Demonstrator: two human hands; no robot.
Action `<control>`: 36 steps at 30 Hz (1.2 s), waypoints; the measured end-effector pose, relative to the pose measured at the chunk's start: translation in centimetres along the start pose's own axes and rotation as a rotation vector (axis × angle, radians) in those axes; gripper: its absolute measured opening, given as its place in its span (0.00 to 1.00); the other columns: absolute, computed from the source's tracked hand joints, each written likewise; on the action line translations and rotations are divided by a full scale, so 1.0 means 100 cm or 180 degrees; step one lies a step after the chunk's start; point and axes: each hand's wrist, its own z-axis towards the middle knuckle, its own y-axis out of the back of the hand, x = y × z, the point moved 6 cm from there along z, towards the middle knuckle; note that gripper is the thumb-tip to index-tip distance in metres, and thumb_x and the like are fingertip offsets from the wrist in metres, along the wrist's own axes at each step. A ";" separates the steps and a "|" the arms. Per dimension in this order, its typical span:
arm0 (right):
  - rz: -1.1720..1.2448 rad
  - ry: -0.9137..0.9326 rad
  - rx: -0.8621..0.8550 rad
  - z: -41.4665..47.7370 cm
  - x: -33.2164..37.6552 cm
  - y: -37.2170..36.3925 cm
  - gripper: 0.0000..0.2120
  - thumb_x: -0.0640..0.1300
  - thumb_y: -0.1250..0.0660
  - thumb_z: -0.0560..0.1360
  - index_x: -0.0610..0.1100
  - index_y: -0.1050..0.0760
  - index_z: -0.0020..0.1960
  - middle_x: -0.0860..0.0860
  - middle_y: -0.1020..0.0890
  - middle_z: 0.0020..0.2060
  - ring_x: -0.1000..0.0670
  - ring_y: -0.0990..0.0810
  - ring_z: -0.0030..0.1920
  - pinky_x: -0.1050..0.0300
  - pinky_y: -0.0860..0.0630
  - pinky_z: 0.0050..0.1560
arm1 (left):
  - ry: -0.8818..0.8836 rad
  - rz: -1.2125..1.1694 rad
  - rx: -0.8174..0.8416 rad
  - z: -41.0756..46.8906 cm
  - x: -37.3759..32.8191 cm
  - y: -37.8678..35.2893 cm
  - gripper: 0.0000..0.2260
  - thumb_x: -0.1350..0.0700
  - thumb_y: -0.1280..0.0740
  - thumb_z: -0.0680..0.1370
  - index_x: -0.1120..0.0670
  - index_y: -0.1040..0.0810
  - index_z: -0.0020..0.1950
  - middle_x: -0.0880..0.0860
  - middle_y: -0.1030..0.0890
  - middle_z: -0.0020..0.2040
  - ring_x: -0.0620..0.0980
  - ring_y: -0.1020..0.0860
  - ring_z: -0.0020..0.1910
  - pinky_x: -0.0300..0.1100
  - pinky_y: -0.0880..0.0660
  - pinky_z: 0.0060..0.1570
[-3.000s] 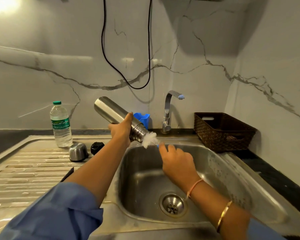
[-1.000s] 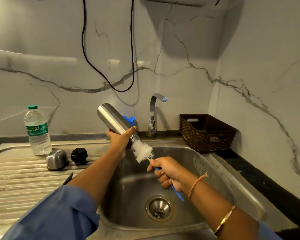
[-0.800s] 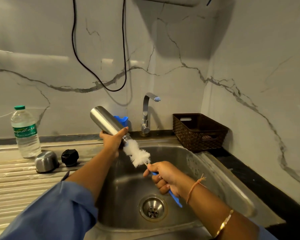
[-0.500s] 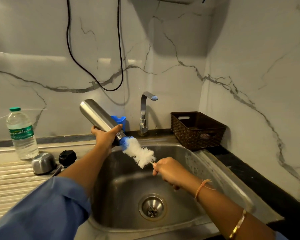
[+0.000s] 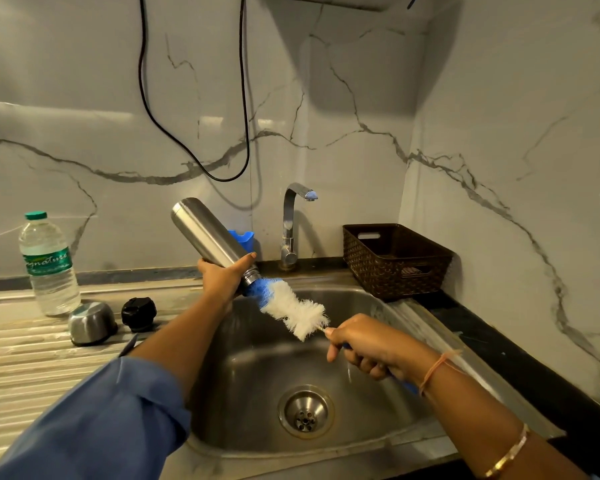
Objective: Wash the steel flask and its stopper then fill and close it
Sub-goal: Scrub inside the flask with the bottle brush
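Note:
My left hand grips the steel flask near its neck, holding it tilted with the mouth pointing down-right over the sink. My right hand holds the blue handle of a bottle brush. Its white and blue bristles are almost fully out of the flask, only the blue tip at the mouth. The black stopper and the steel cap lie on the drainboard to the left.
A plastic water bottle stands at the back left. The tap rises behind the sink, not running. A dark woven basket sits at the right. A blue holder shows behind the flask. A black cable hangs on the wall.
My right hand has drawn the brush out of the flask, from buried deep to almost fully exposed. My left hand has kept the flask tilted over the sink.

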 end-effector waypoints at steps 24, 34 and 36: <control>-0.3016 0.2059 -0.2314 0.002 0.006 0.014 0.14 0.45 0.47 0.78 0.46 0.22 0.49 0.49 0.22 0.33 0.48 0.23 0.29 0.57 0.36 0.24 | 0.0414 -0.0883 -0.0379 -0.003 -0.019 0.009 0.39 0.55 0.23 0.68 0.56 0.45 0.69 0.61 0.28 0.61 0.58 0.20 0.51 0.58 0.22 0.51; 0.0104 0.0204 -0.0201 -0.001 -0.025 0.042 0.14 0.48 0.42 0.80 0.43 0.20 0.47 0.52 0.33 0.25 0.56 0.41 0.22 0.65 0.45 0.23 | 0.0224 -0.0814 -0.0382 -0.001 -0.036 0.026 0.37 0.55 0.24 0.69 0.55 0.46 0.68 0.60 0.30 0.57 0.57 0.21 0.50 0.53 0.21 0.50; -0.0460 0.0209 -0.0502 -0.002 -0.022 0.052 0.14 0.47 0.41 0.80 0.43 0.20 0.46 0.51 0.32 0.26 0.56 0.38 0.21 0.65 0.43 0.23 | 0.0184 -0.0649 -0.0367 -0.001 -0.037 0.029 0.38 0.54 0.24 0.69 0.55 0.46 0.68 0.61 0.31 0.61 0.58 0.21 0.52 0.55 0.21 0.51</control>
